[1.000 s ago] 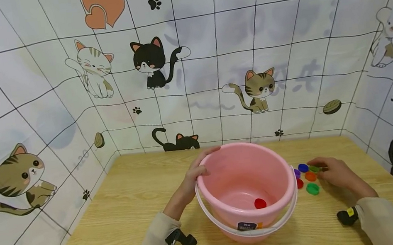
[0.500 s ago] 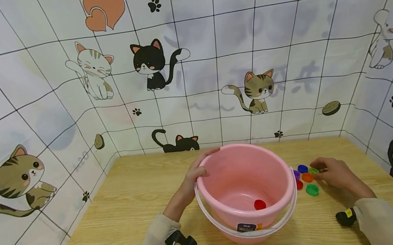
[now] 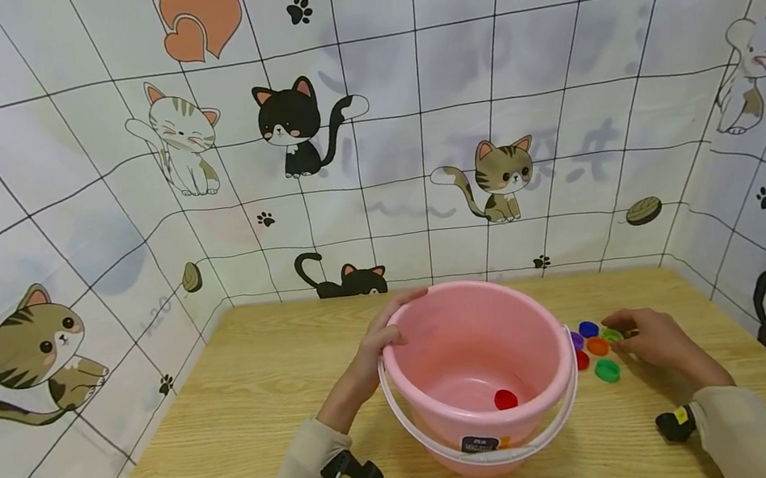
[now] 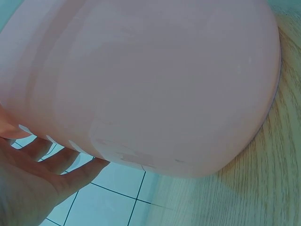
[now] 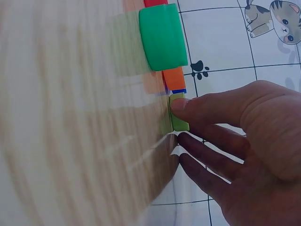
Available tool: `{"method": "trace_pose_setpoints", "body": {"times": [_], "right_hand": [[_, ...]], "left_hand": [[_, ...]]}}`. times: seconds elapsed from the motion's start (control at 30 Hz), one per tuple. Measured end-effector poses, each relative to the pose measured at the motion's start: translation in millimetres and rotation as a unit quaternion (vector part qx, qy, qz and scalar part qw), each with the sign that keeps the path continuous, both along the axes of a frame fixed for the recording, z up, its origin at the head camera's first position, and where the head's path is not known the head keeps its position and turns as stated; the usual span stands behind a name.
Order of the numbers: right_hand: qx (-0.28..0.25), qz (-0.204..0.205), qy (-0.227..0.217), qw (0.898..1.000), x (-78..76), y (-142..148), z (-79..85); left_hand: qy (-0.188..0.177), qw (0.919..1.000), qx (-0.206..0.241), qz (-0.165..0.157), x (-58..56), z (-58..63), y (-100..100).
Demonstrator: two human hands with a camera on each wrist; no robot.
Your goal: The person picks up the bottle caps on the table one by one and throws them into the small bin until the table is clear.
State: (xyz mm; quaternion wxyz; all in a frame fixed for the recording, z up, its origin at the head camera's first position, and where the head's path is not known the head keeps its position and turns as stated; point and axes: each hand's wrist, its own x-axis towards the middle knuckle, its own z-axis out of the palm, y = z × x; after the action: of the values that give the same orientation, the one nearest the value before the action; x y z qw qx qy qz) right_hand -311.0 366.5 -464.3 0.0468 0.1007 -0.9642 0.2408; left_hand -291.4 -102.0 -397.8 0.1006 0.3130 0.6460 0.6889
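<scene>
A pink bucket stands on the table, its white handle hanging over the front. My left hand grips its left rim; in the left wrist view the fingers lie along the bucket wall. Inside on the bottom lies a red plastic cap. To the bucket's right, my right hand pinches a light green plastic cap at table level, thumb on its near side; the index fingertip is hidden behind it. Close by lie a blue cap, an orange cap and a green cap.
A purple cap and another red cap lie right against the bucket's right side in the head view, partly covered by it. The wooden table meets cat-patterned tile-print walls at the back and sides.
My right hand has settled on the light green cap, which sits slightly nearer me. The orange cap has slid a little left. My left hand and the bucket have stayed in place.
</scene>
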Motion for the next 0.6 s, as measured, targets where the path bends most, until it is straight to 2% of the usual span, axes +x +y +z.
{"method": "trace_pose_setpoints", "body": {"times": [0.17, 0.6], "right_hand": [[0.003, 0.002, 0.006, 1.000, 0.7, 1, -0.6], [0.013, -0.014, -0.034, 0.999, -0.7, 4, 10.4]], "left_hand": [[-0.001, 1.0000, -0.004, 0.001, 0.3, 0.3, 0], [-0.002, 1.0000, -0.006, 0.004, 0.1, 1.0, 0]]}}
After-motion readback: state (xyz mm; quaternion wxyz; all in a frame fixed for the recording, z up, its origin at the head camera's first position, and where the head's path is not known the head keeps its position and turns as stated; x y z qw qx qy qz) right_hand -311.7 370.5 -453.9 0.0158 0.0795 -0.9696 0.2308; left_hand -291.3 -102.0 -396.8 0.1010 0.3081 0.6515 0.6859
